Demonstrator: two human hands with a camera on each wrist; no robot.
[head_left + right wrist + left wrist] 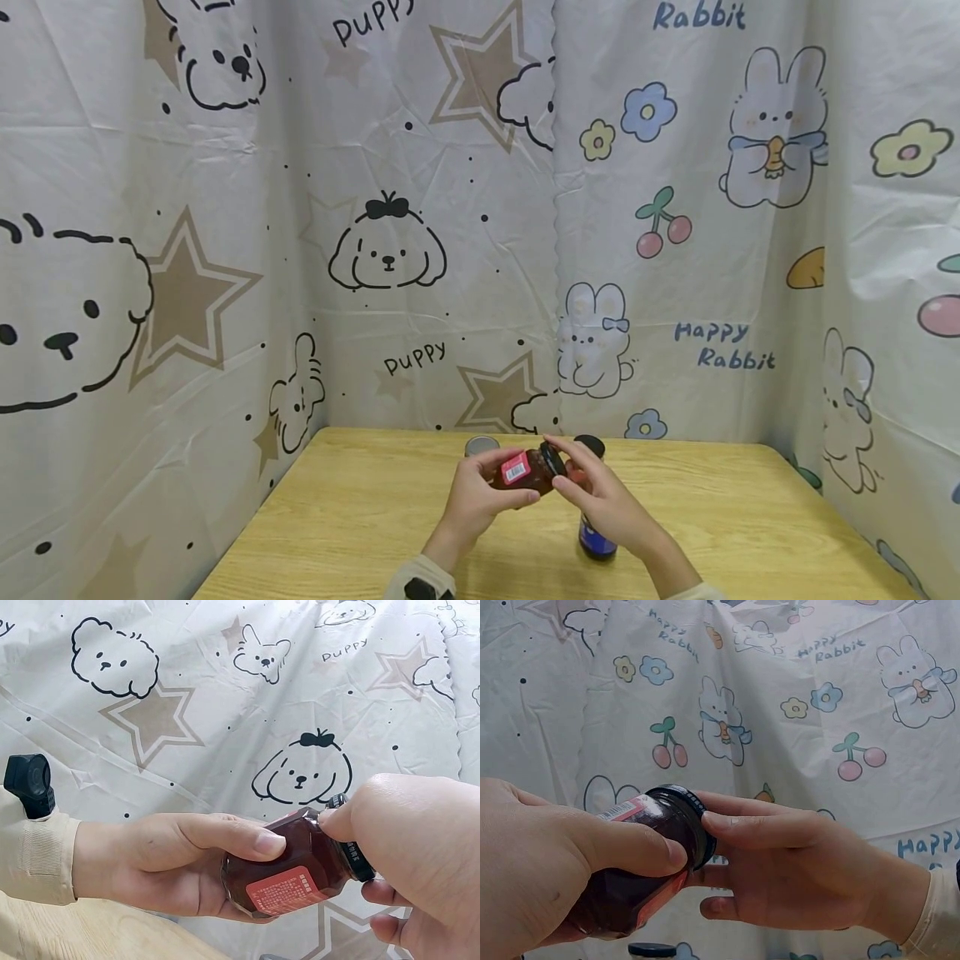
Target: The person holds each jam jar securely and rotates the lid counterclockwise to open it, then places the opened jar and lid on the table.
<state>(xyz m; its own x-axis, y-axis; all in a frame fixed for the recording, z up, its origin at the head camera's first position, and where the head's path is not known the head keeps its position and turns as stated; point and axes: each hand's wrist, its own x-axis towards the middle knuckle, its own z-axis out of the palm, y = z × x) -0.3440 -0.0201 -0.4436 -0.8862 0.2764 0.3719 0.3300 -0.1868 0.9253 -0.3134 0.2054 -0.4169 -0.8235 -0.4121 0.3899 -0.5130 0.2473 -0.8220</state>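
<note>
A dark red glass jar (531,473) with a red label and a black lid (552,460) is held tilted above the table. My left hand (477,492) grips the jar's body, its thumb lying along the glass in the left wrist view. On the lid is my right hand (609,500), pinching the rim between thumb and fingers. In the right wrist view the lid (358,859) sits on the jar's mouth, partly covered by the right hand (427,855). The jar's contents look dark red.
Behind the right hand stands a bottle with a black cap (590,445) and a blue label (597,540), its middle hidden. A container with a grey lid (482,445) is behind the left hand. Printed curtains (450,317) enclose the wooden table (337,517) at the back and sides.
</note>
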